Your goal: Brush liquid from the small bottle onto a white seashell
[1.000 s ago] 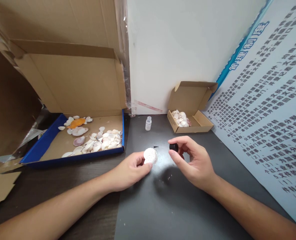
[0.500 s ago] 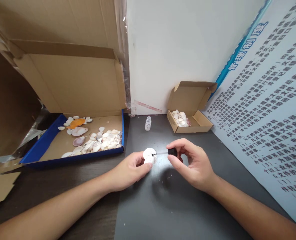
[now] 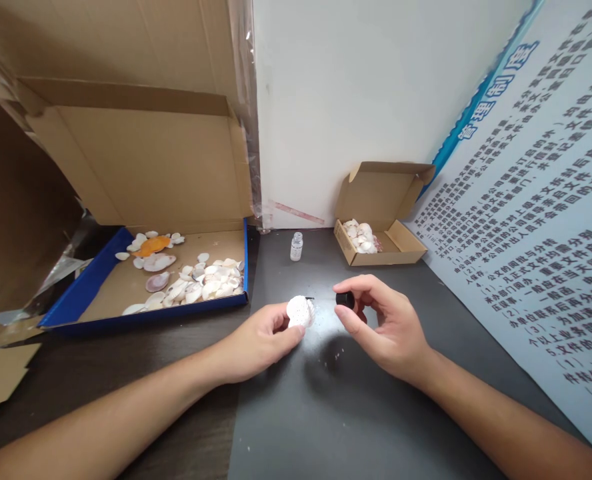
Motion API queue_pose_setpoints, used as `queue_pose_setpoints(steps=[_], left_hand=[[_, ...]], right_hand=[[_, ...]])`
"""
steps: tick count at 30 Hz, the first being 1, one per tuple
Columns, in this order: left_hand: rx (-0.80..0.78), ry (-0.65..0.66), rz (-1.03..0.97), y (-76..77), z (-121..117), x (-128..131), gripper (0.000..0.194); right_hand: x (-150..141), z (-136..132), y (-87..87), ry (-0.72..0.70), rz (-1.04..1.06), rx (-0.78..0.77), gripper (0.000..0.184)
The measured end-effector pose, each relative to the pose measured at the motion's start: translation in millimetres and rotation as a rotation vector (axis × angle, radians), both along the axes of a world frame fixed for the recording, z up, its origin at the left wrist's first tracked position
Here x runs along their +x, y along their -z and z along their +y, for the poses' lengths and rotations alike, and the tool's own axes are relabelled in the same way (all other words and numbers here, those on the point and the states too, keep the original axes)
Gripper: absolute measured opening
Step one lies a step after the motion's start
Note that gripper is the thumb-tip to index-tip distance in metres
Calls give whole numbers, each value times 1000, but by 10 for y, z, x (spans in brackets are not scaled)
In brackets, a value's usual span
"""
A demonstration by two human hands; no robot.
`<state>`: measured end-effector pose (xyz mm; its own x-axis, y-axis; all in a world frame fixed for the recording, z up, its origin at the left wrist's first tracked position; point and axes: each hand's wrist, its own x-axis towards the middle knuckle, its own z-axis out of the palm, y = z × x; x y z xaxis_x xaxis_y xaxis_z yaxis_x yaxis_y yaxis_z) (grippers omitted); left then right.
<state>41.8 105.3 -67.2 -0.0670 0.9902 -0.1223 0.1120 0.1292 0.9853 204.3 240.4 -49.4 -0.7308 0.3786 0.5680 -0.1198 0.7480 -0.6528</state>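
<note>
My left hand (image 3: pixel 263 340) is closed, pinching a white rounded piece (image 3: pixel 300 311) with a bumpy, speckled surface and lobed edges; its exact kind I cannot make out. Facing it from the right, my right hand (image 3: pixel 381 323) grips a black brush cap (image 3: pixel 345 300) between thumb and fingers. A thin stem runs left from the cap, and its dark brush tip (image 3: pixel 309 298) is at the upper right edge of the white piece. Whether tip and piece touch, I cannot tell. Beyond both hands stands a small clear bottle (image 3: pixel 296 248) with a label and no cap on it.
At the left, a blue-sided cardboard box (image 3: pixel 141 319) holds many shells (image 3: pixel 216 280) and an orange shell (image 3: pixel 155 246). A smaller cardboard box (image 3: pixel 401 252) with white shells (image 3: pixel 361 237) stands at the back right. White crumbs lie on the dark table (image 3: pixel 296 427). A printed board (image 3: pixel 536 267) leans along the right.
The brush tip has moved up from the face of the white piece to its upper right edge. My right hand has risen slightly with the cap; my left hand stays put.
</note>
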Motion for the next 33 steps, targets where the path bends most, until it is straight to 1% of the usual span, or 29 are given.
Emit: queue_pose_setpoints(steps=[5,8,15,17,21,23,25,30,32,33], left_hand=[[7,15,-12,-6,2,-2,20],[11,13,-15,-3,-1,1,21],[20,11,-40,23,3,-1,20],[19,10,-38,22,4,-3,21],[-12,1,-28,22,-4,-12,21],[-29,1,-35,24,-7,-17,20],[-33,0,-47,20,-6,-19,20],[-4,-11,-94,-1,15,-10,23],[-5,-16,-102,0,20,-9,25],[-6,-19,-104,3,22,-9,25]], right_hand=[[9,-15,-25,-89,10,5,18],[8,-17,-34,-103,3,-8,17],[18,-6,-29,-123,-32,-105,13],[13,0,-23,-97,-46,-111,13],[-10,16,-7,46,-32,-76,15],[-14,21,-1,78,-15,-71,15],[-5,20,1,48,-12,-77,15],[34,10,0,-100,-43,-99,16],[34,10,1,-122,-37,-120,15],[28,12,1,-106,-35,-124,15]])
